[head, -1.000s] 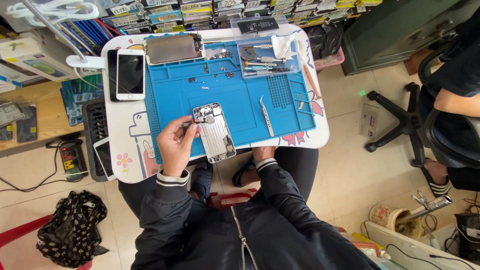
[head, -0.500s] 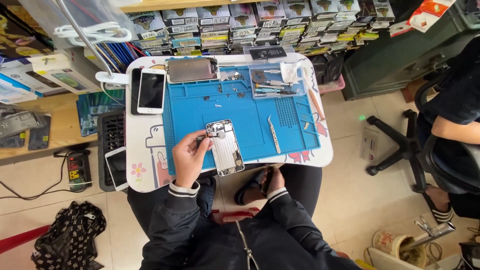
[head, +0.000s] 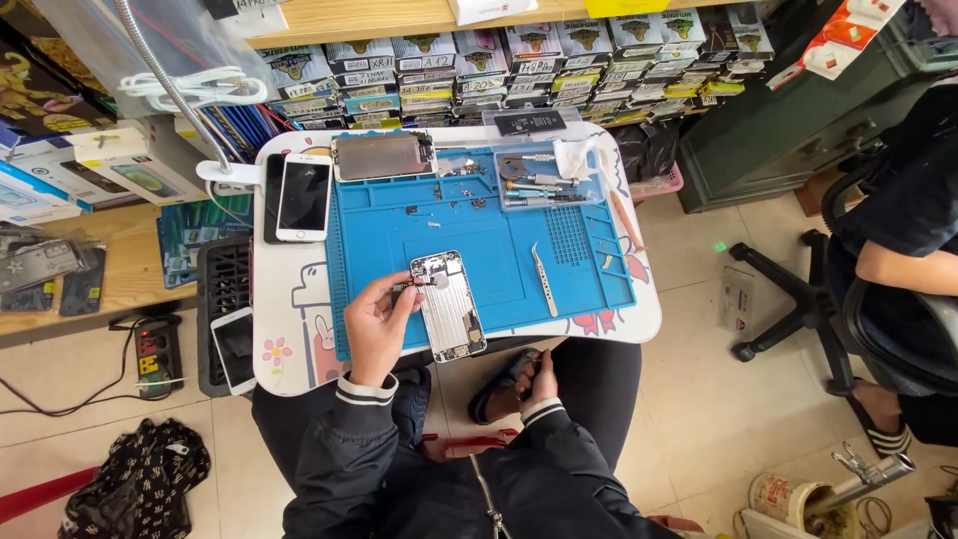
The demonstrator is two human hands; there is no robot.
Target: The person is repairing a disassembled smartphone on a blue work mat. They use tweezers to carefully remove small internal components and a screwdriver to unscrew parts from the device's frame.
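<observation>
From the head camera, the left hand [head: 377, 327] rests on the blue work mat [head: 479, 235], its grip pinched on a small dark part [head: 404, 288] right at the upper left edge of an opened phone housing [head: 448, 304]. That silver housing lies inside-up and slightly tilted at the mat's near edge, just in front of the person. The right hand [head: 540, 380] is down below the surface's edge, near the lap beside a sandalled foot; its grip is mostly hidden, so I cannot tell whether it is clenched or released. The mat sits on a small white surface [head: 289, 329] printed with cartoon figures. A pair of tweezers [head: 542, 280] lies on the mat to the right of the housing, apart from it. At the far edge lie a detached screen panel [head: 382, 157] and a clear tray of tools [head: 547, 181]. A white phone [head: 303, 197] lies to the left of the mat, and another phone [head: 233, 346] sits at the near left corner.
</observation>
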